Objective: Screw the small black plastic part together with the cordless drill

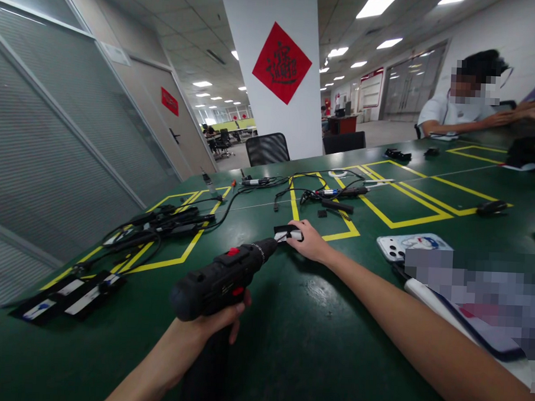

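My left hand (220, 325) is wrapped round the grip of a black cordless drill (222, 275) with red buttons. The drill points forward and to the right, its bit at a small black-and-white piece (284, 232) on the green table. Whether the bit touches the piece or just overlaps it in view, I cannot tell. My right hand (310, 241) grips that piece from its right side, fingers curled over its edge. The kind of piece is too small to make out, and part of it is hidden by the fingers.
Black cables (173, 220) and two flat black-and-white pieces (90, 296) lie at left. Behind my right hand are more cables and a black bar (337, 206). A phone (414, 245) and a blurred tablet-like object lie at right. A person (466, 109) sits across the green table (262, 318).
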Demonstrator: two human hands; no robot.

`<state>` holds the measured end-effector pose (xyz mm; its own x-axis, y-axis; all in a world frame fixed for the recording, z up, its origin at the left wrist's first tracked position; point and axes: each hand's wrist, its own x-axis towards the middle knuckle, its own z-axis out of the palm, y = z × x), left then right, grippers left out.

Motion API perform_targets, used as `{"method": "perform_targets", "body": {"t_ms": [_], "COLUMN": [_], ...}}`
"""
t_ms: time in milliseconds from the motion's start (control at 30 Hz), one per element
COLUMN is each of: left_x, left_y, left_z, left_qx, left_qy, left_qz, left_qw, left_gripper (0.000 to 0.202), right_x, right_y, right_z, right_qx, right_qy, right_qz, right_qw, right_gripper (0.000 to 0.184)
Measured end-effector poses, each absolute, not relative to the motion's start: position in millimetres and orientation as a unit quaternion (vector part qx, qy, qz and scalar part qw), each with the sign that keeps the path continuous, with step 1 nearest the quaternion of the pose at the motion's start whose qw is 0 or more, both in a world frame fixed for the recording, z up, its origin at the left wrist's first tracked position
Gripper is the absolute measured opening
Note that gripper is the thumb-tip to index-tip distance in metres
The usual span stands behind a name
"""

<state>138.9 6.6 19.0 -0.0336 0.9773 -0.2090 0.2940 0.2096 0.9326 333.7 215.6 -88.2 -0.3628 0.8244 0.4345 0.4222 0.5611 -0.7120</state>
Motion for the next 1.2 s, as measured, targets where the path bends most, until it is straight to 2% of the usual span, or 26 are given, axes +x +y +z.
{"method": "perform_targets", "body": {"t_ms": [133,400,1200], "left_x": [136.5,137.6,136.2], "left_y": [6.9,6.7,7.0], "left_z": [17.3,16.4,16.6], "left_qx": [0.524,0.506,0.508], "left_qy": [0.606,0.61,0.627], "left_qz": [0.37,0.374,0.364], "left_qw": [0.47,0.482,0.465], "left_gripper": [0.025,0.034,0.032], "right_x": [334.0,333.4,333.1], "right_y": [215.2,217.0,216.8], "right_z": [-88.2,-89.2,-90.0], "right_qx": [-0.399,-0.393,-0.397], "right_qy": [-0.786,-0.786,-0.784], "right_qz": [0.252,0.25,0.248], "right_qw": [0.399,0.407,0.407], "right_gripper": [0.046,0.045,0.045]}}
